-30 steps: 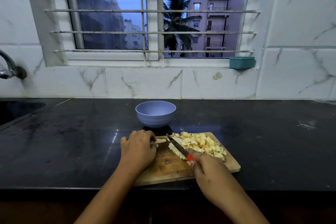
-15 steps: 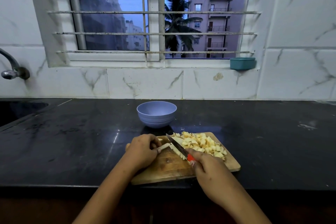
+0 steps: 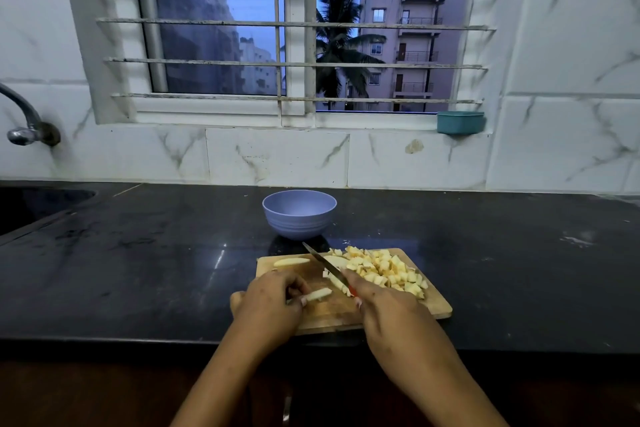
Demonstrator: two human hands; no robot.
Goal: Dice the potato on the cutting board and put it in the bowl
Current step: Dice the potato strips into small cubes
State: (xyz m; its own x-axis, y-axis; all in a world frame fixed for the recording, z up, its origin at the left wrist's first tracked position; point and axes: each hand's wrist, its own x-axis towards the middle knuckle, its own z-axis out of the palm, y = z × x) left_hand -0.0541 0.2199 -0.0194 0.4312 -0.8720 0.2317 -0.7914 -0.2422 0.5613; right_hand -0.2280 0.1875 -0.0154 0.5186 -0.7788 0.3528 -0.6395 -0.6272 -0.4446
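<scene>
**Potato stick pinched beside the knife, dice heaped on the right**

A wooden cutting board (image 3: 434, 305) lies at the near edge of the black counter (image 3: 138, 270). The left grip (image 3: 268, 302), fingers curled, pinches one end of a pale potato stick (image 3: 319, 294) over the near middle of the board. The right grip (image 3: 388, 308) is wrapped round the red handle of a knife (image 3: 323, 262), with the forefinger stretched toward the blade. The blade slants far and left, its tip at the board's far edge. Whether the blade touches the wood cannot be told.

A heap of diced potato (image 3: 384, 269) covers the right part of the board. A single potato strip (image 3: 291, 262) lies alone at the far left. The lilac bowl (image 3: 299, 215) stands just beyond the board's far edge.
</scene>
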